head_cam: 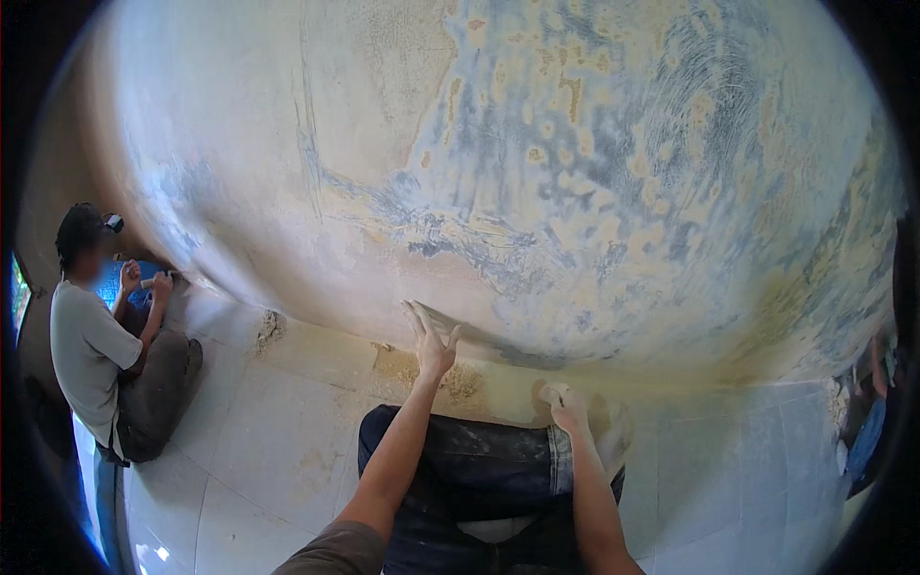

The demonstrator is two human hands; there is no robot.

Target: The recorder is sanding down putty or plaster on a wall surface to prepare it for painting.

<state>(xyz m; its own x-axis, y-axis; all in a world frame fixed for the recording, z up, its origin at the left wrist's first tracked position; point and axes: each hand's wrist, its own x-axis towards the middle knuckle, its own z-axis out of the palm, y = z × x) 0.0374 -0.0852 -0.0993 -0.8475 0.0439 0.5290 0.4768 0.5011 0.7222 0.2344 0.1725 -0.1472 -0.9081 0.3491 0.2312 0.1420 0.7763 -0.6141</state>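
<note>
My left hand (435, 351) is against the foot of the wall (402, 230), its dusty fingers spread, with nothing visible in it. The wall is patchy, with cream, yellowish and blue-grey areas and many scratch marks. To the right, my right hand (566, 408) is low beside my knee, close to the base of the wall. Its fingers are curled and pale with dust; whether they hold something is hidden. Crumbly tan debris (460, 381) lies on the floor by my left wrist. My dark trousers (489, 460) carry pale dust.
A person (93, 338) sits cross-legged on the left, holding a small object near the wall. At the far right edge part of another person (873, 424) shows. Pale floor tiles (259, 474) surround me, with a debris pile (269, 330) against the wall.
</note>
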